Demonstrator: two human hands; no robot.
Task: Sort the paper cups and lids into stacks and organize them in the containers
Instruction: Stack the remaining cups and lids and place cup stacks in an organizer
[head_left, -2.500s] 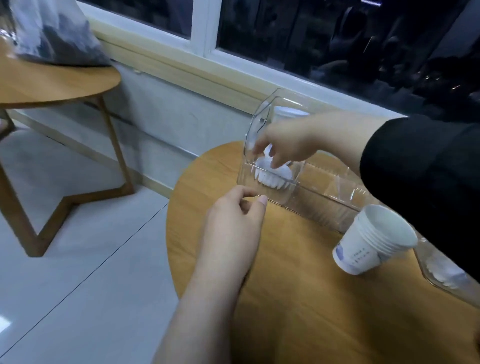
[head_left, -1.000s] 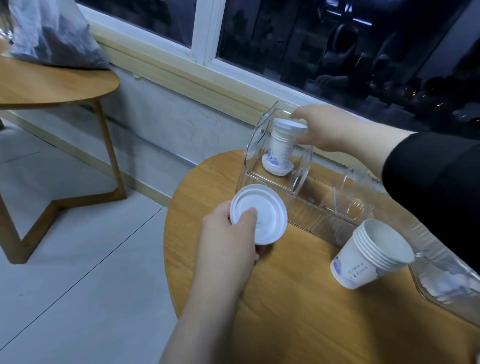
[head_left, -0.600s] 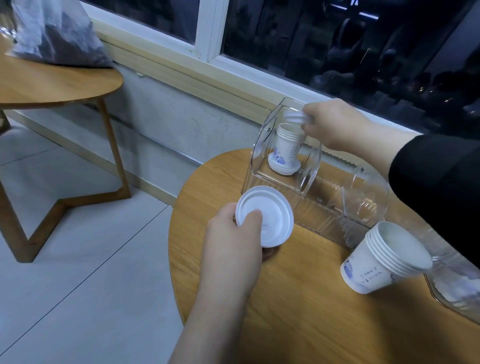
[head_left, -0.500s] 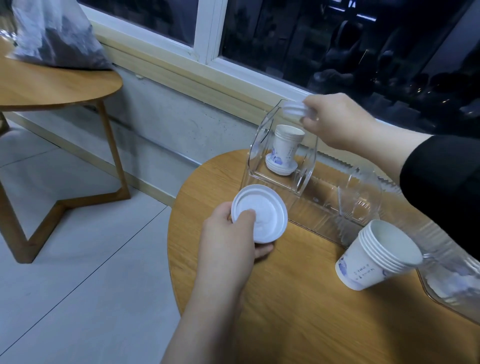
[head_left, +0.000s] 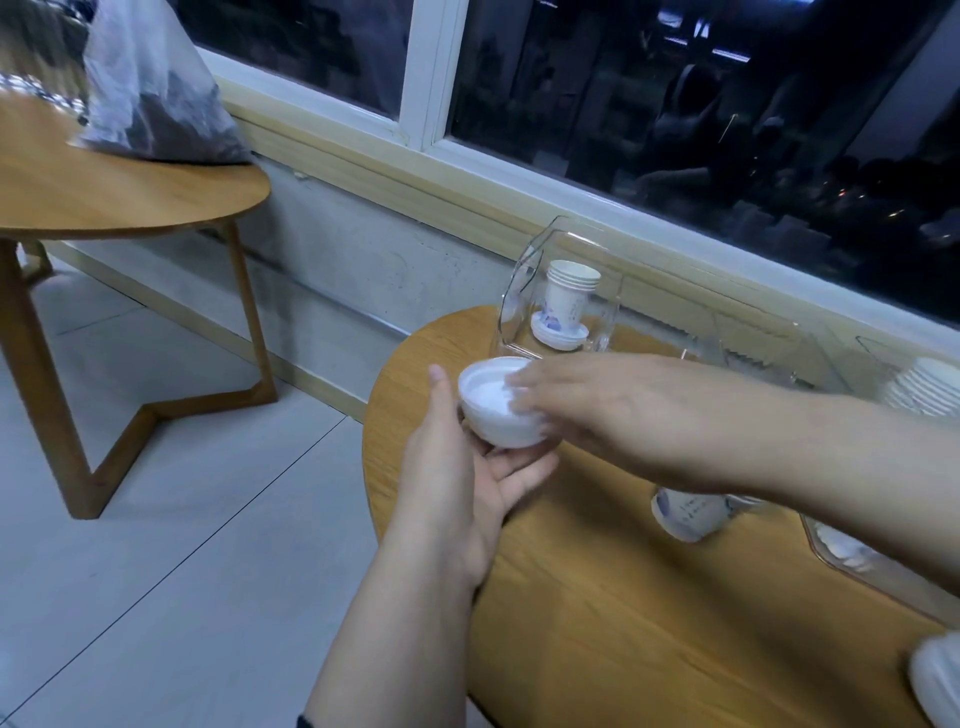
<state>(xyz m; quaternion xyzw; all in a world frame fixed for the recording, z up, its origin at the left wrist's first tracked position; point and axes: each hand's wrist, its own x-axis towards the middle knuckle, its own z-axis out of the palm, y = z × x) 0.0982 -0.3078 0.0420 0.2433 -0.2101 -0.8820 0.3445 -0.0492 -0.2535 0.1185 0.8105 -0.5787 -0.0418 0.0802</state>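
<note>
The left hand (head_left: 457, 483) cradles a small stack of white plastic lids (head_left: 496, 410) from below, thumb on the left rim and fingers (head_left: 519, 467) curled under, just above the near left edge of the tabletop (head_left: 597, 623), while the right hand (head_left: 623, 415) reaches across with fingers nearly straight, tips touching the right of the top lid. The lids look light, thin, slick and easily bent, so they are probably best pinched by the rim rather than pressed in the middle. Beyond them, a stack of paper cups (head_left: 569, 296) stands on a lid in the clear container (head_left: 519, 291).
</note>
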